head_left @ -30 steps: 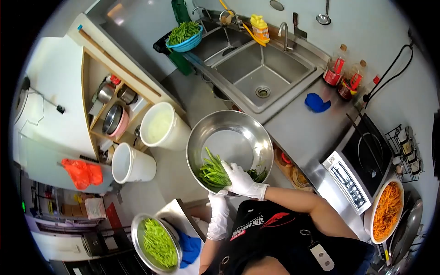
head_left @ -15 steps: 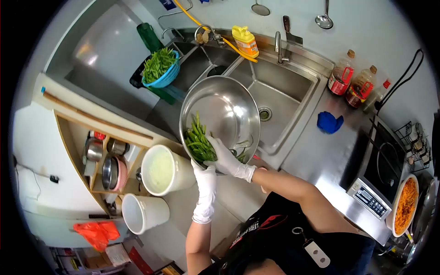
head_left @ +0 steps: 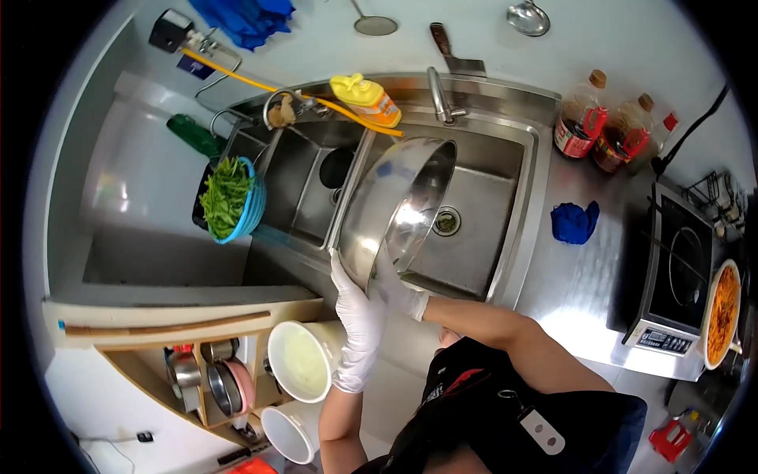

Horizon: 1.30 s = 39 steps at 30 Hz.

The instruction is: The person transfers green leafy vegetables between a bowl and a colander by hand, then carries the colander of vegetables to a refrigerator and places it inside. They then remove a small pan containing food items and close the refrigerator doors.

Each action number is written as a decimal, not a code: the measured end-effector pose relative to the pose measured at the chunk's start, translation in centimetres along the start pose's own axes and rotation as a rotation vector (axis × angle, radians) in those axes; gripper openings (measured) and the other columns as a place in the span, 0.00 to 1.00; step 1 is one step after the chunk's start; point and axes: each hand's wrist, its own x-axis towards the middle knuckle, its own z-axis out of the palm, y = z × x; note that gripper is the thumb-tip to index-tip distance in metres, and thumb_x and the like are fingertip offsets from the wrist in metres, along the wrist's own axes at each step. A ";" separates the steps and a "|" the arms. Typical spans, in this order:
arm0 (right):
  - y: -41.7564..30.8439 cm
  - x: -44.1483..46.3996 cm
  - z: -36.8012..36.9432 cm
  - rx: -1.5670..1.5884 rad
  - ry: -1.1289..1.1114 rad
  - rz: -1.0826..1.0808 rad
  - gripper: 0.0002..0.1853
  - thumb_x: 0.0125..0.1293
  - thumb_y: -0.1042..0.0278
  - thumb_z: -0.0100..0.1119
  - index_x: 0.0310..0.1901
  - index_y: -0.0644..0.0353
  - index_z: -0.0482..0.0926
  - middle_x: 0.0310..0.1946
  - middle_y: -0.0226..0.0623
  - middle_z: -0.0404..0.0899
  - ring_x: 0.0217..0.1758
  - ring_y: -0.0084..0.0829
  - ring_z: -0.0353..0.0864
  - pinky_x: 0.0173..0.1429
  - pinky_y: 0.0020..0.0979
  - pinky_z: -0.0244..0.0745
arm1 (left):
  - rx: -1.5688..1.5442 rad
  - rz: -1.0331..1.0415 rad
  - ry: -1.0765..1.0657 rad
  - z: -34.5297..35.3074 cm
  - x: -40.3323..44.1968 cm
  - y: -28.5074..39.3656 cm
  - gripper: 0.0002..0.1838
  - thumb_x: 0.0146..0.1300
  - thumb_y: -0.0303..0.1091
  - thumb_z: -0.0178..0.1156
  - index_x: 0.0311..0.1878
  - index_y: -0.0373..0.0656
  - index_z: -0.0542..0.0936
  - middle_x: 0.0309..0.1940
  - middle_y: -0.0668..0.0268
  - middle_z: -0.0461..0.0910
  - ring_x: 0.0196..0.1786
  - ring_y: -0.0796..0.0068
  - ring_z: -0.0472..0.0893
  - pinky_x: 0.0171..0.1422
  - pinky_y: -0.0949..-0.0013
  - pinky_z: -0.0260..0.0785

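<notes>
– Where's the steel bowl [head_left: 377, 201]?
– Tipped on its side above the right sink basin [head_left: 482, 237], its mouth facing right.
– And the fingers?
– The left hand [head_left: 359, 320] grasps its near outer wall. The right hand [head_left: 403, 292] is at the near rim, fingers partly hidden and blurred; I can't tell their grip.

- Mixing bowl [head_left: 377, 201]: smooth metal, mirror-glossy.
- Double-basin sink [head_left: 474, 207]: metal, satin sheen.
- Gloves [head_left: 361, 324]: matt, wrinkled, rubber-like.
- Basket [head_left: 256, 208]: plastic, lightly glossy.
- Countertop [head_left: 545, 276]: smooth metal, bright reflections.
- Cleaver [head_left: 466, 66]: wood-like handle, metal blade.
- Cooktop [head_left: 684, 265]: glossy, glass-like.
</notes>
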 end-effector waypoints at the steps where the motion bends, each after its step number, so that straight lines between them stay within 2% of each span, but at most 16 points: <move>1: 0.5 0.5 -0.2 0.235 0.048 0.082 0.27 0.72 0.58 0.44 0.66 0.61 0.52 0.56 0.35 0.61 0.58 0.29 0.63 0.65 0.28 0.59 | 0.025 0.046 0.002 0.3 0.6 -0.1 0.44 0.48 0.14 0.46 0.72 0.41 0.46 0.54 0.38 0.71 0.54 0.40 0.75 0.55 0.57 0.69; 2: 0.7 1.0 -0.5 0.623 0.060 0.241 0.25 0.74 0.55 0.40 0.66 0.59 0.53 0.56 0.34 0.63 0.58 0.27 0.65 0.64 0.28 0.60 | 0.043 0.069 -0.015 0.6 1.2 0.0 0.44 0.49 0.14 0.46 0.72 0.41 0.46 0.55 0.39 0.71 0.54 0.40 0.75 0.54 0.57 0.69; 4: 1.2 1.8 -0.9 0.979 0.101 0.375 0.25 0.75 0.50 0.34 0.66 0.56 0.54 0.56 0.31 0.65 0.58 0.24 0.67 0.65 0.28 0.62 | 0.077 0.115 -0.043 0.9 2.2 0.5 0.44 0.49 0.15 0.47 0.72 0.41 0.45 0.56 0.40 0.70 0.54 0.41 0.75 0.54 0.56 0.70; 7: 1.1 2.7 -1.0 0.933 0.127 0.308 0.27 0.74 0.46 0.33 0.66 0.54 0.57 0.57 0.30 0.67 0.60 0.23 0.67 0.66 0.28 0.63 | 0.085 0.208 -0.056 1.1 3.3 1.2 0.43 0.49 0.15 0.47 0.71 0.39 0.46 0.59 0.41 0.68 0.54 0.40 0.74 0.54 0.56 0.69; 9: -0.7 3.1 -0.8 0.975 0.034 0.257 0.25 0.75 0.49 0.33 0.65 0.55 0.58 0.59 0.30 0.66 0.62 0.24 0.66 0.67 0.29 0.62 | 0.077 0.220 -0.080 1.1 3.7 1.3 0.43 0.48 0.14 0.47 0.71 0.38 0.47 0.60 0.42 0.67 0.55 0.40 0.73 0.55 0.56 0.69; 11: -0.9 3.1 -1.3 0.334 0.020 0.176 0.24 0.75 0.51 0.34 0.65 0.56 0.59 0.60 0.31 0.65 0.63 0.25 0.66 0.68 0.29 0.61 | 0.070 0.205 -0.106 1.0 4.2 1.1 0.43 0.47 0.14 0.46 0.71 0.38 0.48 0.61 0.42 0.66 0.57 0.40 0.71 0.57 0.55 0.68; 13: -0.6 3.6 -1.4 -0.014 0.003 0.131 0.24 0.75 0.53 0.35 0.65 0.57 0.60 0.61 0.32 0.65 0.63 0.26 0.65 0.68 0.30 0.61 | 0.062 0.261 -0.078 0.7 4.6 1.4 0.43 0.47 0.14 0.46 0.71 0.38 0.48 0.62 0.43 0.65 0.59 0.40 0.70 0.58 0.55 0.67; 16: 0.4 4.0 -1.0 0.016 -0.061 0.061 0.23 0.74 0.55 0.36 0.64 0.59 0.60 0.61 0.33 0.64 0.64 0.28 0.65 0.69 0.30 0.59 | 0.049 0.281 -0.064 0.0 5.0 1.6 0.42 0.47 0.15 0.45 0.71 0.38 0.49 0.63 0.44 0.64 0.60 0.41 0.69 0.60 0.56 0.67; 19: 0.7 4.0 -0.3 0.359 -0.121 -0.027 0.23 0.74 0.55 0.37 0.64 0.60 0.59 0.61 0.34 0.64 0.65 0.29 0.64 0.70 0.30 0.57 | 0.040 0.266 -0.078 -0.8 5.1 1.6 0.42 0.48 0.16 0.46 0.71 0.38 0.49 0.63 0.44 0.64 0.61 0.41 0.69 0.60 0.57 0.67; 24: 1.3 4.6 1.0 0.934 -0.071 0.130 0.24 0.73 0.57 0.37 0.65 0.60 0.58 0.63 0.36 0.62 0.67 0.31 0.61 0.72 0.31 0.54 | 0.046 0.324 -0.058 -1.4 5.4 1.1 0.42 0.50 0.17 0.48 0.71 0.39 0.48 0.63 0.45 0.63 0.60 0.42 0.69 0.60 0.57 0.67; 29: -0.2 4.0 0.6 2.797 -0.184 0.691 0.25 0.73 0.58 0.38 0.66 0.60 0.56 0.65 0.37 0.60 0.68 0.32 0.59 0.74 0.32 0.51 | 0.058 0.329 -0.053 -2.0 5.4 1.0 0.41 0.51 0.18 0.49 0.71 0.39 0.48 0.64 0.45 0.63 0.60 0.42 0.70 0.60 0.57 0.67; 31: 0.5 4.0 0.9 2.860 -0.054 0.769 0.24 0.73 0.58 0.38 0.66 0.60 0.56 0.65 0.38 0.60 0.69 0.32 0.59 0.74 0.32 0.50 | 0.049 0.318 -0.058 -2.2 5.3 0.9 0.41 0.51 0.17 0.49 0.71 0.39 0.48 0.64 0.45 0.63 0.60 0.42 0.70 0.60 0.57 0.67; 32: 1.3 4.4 1.4 2.549 0.073 0.712 0.24 0.73 0.59 0.38 0.66 0.60 0.56 0.65 0.38 0.60 0.68 0.32 0.59 0.74 0.32 0.50 | 0.045 0.312 -0.061 -2.3 5.2 0.9 0.42 0.50 0.17 0.49 0.71 0.39 0.48 0.64 0.45 0.63 0.60 0.42 0.70 0.59 0.57 0.67; 34: 2.5 4.4 1.5 2.400 0.118 0.695 0.24 0.73 0.59 0.38 0.66 0.59 0.56 0.65 0.37 0.60 0.68 0.31 0.59 0.74 0.32 0.50 | 0.043 0.320 -0.058 -2.5 5.2 0.8 0.42 0.50 0.17 0.49 0.71 0.39 0.49 0.64 0.46 0.63 0.60 0.42 0.70 0.59 0.57 0.67; 38: 1.1 3.8 0.9 3.037 -0.196 0.885 0.23 0.73 0.59 0.38 0.66 0.59 0.57 0.64 0.36 0.61 0.68 0.31 0.59 0.74 0.32 0.51 | 0.042 0.305 -0.062 -2.7 5.0 0.6 0.43 0.49 0.16 0.49 0.71 0.39 0.49 0.64 0.46 0.63 0.60 0.42 0.69 0.60 0.58 0.67; 39: 1.4 3.8 1.1 2.974 -0.145 0.864 0.23 0.73 0.59 0.39 0.66 0.59 0.57 0.64 0.36 0.61 0.68 0.31 0.59 0.74 0.31 0.51 | 0.037 0.303 -0.058 -2.8 5.0 0.6 0.43 0.49 0.16 0.49 0.71 0.39 0.49 0.64 0.46 0.63 0.60 0.42 0.70 0.60 0.58 0.67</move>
